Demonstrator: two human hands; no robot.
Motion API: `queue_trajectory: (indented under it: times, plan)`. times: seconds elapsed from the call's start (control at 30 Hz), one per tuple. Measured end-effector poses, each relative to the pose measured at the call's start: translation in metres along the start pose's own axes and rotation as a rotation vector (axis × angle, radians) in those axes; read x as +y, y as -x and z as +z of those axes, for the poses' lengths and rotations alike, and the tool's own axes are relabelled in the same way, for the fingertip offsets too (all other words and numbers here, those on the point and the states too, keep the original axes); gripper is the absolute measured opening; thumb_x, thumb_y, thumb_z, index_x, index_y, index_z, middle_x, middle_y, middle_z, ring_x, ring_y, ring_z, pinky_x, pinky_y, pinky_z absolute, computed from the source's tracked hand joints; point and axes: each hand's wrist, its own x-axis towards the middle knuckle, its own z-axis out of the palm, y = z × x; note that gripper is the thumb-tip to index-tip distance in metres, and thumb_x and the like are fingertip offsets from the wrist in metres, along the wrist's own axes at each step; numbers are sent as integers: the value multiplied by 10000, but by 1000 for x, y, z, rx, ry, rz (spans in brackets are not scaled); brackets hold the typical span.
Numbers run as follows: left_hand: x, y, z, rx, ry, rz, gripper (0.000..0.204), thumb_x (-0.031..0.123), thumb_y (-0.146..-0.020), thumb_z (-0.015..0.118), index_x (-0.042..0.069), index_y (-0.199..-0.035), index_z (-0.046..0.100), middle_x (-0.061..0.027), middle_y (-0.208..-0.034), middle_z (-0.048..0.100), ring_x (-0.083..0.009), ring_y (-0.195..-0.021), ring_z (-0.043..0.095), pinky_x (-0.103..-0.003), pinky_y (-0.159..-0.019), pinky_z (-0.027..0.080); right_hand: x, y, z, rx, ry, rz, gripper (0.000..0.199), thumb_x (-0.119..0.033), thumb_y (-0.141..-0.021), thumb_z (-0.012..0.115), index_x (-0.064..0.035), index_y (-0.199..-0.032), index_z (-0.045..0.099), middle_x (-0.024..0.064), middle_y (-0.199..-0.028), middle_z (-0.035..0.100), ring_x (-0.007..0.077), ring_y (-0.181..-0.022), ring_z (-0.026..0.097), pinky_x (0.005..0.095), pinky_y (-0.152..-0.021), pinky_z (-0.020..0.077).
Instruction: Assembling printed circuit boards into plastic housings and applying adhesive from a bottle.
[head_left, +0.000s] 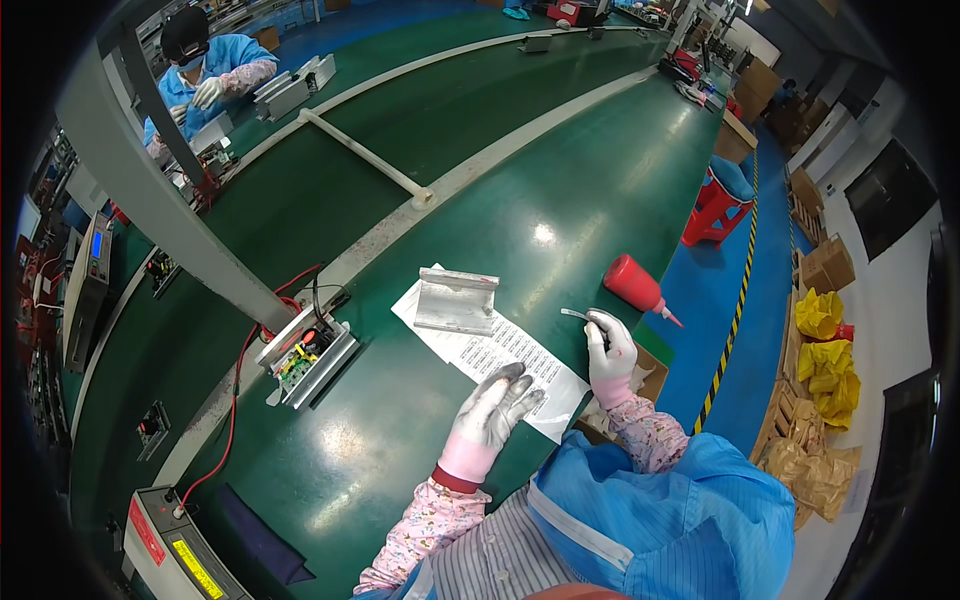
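A sheet of printed white labels (pixel 535 367) lies on the green bench in front of me. My left hand (pixel 490 412), in a white glove with greyed fingertips, rests on the sheet with its fingers stretched out. Just right of the sheet, my gloved right hand (pixel 611 358) pinches one end of a small pale label strip (pixel 574 313) between thumb and fingers. An aluminium channel piece (pixel 456 301) sits on the sheet's far end. Beyond my right hand, a red squeeze bottle (pixel 633 284) with a pointed nozzle lies on its side near the bench edge.
To the left, a circuit board in an aluminium housing (pixel 313 362) has red and black wires attached. A grey metal post (pixel 180 200) rises behind it. A meter with a yellow display (pixel 185 550) and dark cloth (pixel 262 535) lie lower left. A co-worker (pixel 210 75) works across the line.
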Motion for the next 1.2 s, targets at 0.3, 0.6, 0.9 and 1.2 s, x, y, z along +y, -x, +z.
queue_trajectory:
  times: [0.3,0.6,0.9,1.2]
  plan:
    - [-1,0,-4,11,-16,16,429,175,-1062,501,-87,-1400,470,-205,-1384,534,-297,-1249,551,-513,-1123,447,2,0,2,7,0,-19,201,-6,-912,619,10,-1096,697,109,-1124,715,187,-922,647,253,-809,505]
    - [1,-1,-5,37,58,-7,416,161,-1058,502,-78,-1398,475,-216,-1385,537,-313,-1272,543,-521,-1124,446,5,0,4,-4,7,-33,216,-13,-895,645,-4,-1103,703,119,-1113,717,233,-956,676,294,-876,542]
    - [-2,-2,-8,35,116,-31,451,162,-1034,550,-51,-1419,453,-226,-1343,555,-326,-1263,544,-521,-1119,446,5,2,1,-58,18,79,300,-59,-957,616,12,-1245,655,129,-1171,706,213,-1047,664,288,-940,512]
    - [-4,-3,-12,75,152,-3,440,163,-1027,572,-2,-1412,439,-209,-1320,560,-290,-1164,593,-481,-1033,497,-48,-43,33,-332,-185,-94,606,-30,-898,688,-2,-1460,464,188,-1346,608,245,-1185,627,317,-1031,484]
